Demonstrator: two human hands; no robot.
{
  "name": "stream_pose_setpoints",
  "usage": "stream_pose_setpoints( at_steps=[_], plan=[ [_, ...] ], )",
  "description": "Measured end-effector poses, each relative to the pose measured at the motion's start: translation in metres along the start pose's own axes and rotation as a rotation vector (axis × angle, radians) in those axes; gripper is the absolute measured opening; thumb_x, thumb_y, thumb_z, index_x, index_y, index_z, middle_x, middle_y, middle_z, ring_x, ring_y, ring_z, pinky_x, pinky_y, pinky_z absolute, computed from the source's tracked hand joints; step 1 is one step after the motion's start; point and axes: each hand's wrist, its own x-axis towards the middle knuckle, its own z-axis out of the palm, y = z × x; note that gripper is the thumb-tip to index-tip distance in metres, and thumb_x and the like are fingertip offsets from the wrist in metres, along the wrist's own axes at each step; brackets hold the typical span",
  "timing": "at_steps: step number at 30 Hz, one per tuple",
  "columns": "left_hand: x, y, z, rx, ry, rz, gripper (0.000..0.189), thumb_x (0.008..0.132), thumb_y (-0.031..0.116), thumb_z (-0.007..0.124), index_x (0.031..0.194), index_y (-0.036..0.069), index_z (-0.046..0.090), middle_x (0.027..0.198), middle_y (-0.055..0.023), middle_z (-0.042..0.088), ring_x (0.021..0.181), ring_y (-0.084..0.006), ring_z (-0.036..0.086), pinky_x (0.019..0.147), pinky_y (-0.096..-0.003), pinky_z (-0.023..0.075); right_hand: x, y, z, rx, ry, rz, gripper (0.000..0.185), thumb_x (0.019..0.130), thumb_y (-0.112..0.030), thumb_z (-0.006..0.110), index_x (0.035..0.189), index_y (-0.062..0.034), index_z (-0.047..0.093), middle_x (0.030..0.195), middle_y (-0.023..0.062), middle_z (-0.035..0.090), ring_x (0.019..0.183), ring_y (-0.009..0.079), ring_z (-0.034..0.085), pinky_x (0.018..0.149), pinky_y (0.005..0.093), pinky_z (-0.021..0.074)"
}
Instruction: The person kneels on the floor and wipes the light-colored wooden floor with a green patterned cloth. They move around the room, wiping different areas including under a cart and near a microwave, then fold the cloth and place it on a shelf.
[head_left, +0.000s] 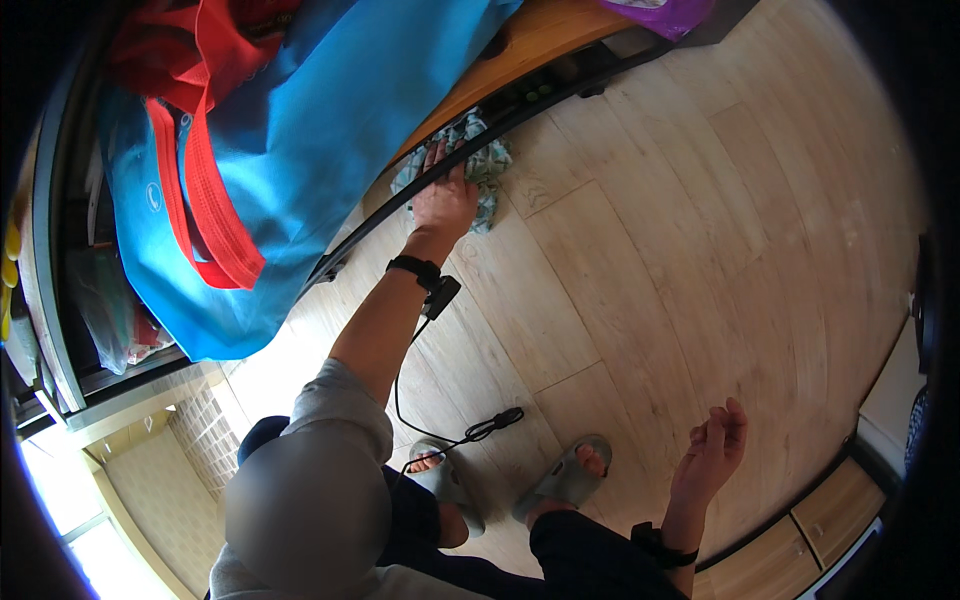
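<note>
My left hand (447, 196) is palm down on a crumpled green-and-white checkered cloth (487, 159), pressing it and holding it under its fingers. The cloth lies at floor level beneath the front edge of a black-framed shelf unit, and the frame's dark rail crosses in front of the fingers. Part of the cloth under the rail is hidden. My right hand (712, 446) hangs at the lower right, above the wood-look floor (637, 300), palm turned up, with its fingers loosely bent and nothing in it. Both wrists wear black straps.
A large blue bag (300, 165) with red handles hangs over the shelf's wooden top (517, 56). A looped black cable (491, 426) dangles from the left wrist near my slippers (566, 476). Wooden drawers (836, 510) stand at the lower right. A blurred round area covers the lower left.
</note>
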Motion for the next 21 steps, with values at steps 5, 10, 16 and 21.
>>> stream_pose_setpoints(
  at_steps=[5, 10, 16, 21],
  plan=[
    [0.041, 0.055, 0.009, 0.166, -0.125, -0.065, 0.069, 0.100, 0.030, 0.057, 0.162, 0.007, 0.039, 0.166, -0.0247, 0.037, 0.155, -0.0454, 0.030, 0.125, -0.0615, 0.0268, 0.001, -0.001, 0.005, -0.100, 0.028, 0.024, 0.027, 0.103, 0.000, 0.059, 0.129, -0.0077, 0.065, 0.106, -0.0002, 0.066, 0.079, 0.0040, 0.051, 0.068, 0.0230, 0.0427],
    [0.091, 0.095, 0.022, -0.064, -0.151, 0.038, 0.058, 0.106, 0.032, 0.041, 0.162, 0.014, 0.042, 0.175, -0.0208, 0.024, 0.162, -0.0433, 0.018, 0.127, -0.0663, 0.0102, 0.003, 0.000, 0.024, -0.128, -0.016, 0.006, 0.029, 0.103, 0.000, 0.059, 0.130, -0.0073, 0.065, 0.106, -0.0003, 0.066, 0.080, 0.0040, 0.050, 0.068, 0.0226, 0.0425],
    [-0.023, 0.034, 0.021, -0.294, -0.212, 0.192, 0.067, 0.098, 0.025, 0.063, 0.162, 0.020, 0.043, 0.163, -0.0176, 0.046, 0.149, -0.0377, 0.044, 0.126, -0.0574, 0.0274, 0.005, 0.010, 0.054, -0.054, -0.213, -0.006, 0.027, 0.106, -0.002, 0.058, 0.133, -0.0043, 0.064, 0.110, 0.0012, 0.067, 0.078, 0.0052, 0.052, 0.067, 0.0225, 0.0441],
    [-0.079, -0.030, 0.002, -0.109, -0.182, 0.223, 0.063, 0.100, 0.033, 0.055, 0.162, 0.021, 0.044, 0.162, -0.0205, 0.047, 0.149, -0.0374, 0.045, 0.126, -0.0573, 0.0259, 0.002, 0.023, 0.075, -0.122, -0.231, 0.002, 0.027, 0.106, -0.002, 0.058, 0.131, -0.0067, 0.065, 0.107, -0.0011, 0.063, 0.080, 0.0048, 0.049, 0.069, 0.0227, 0.0421]
  ],
)
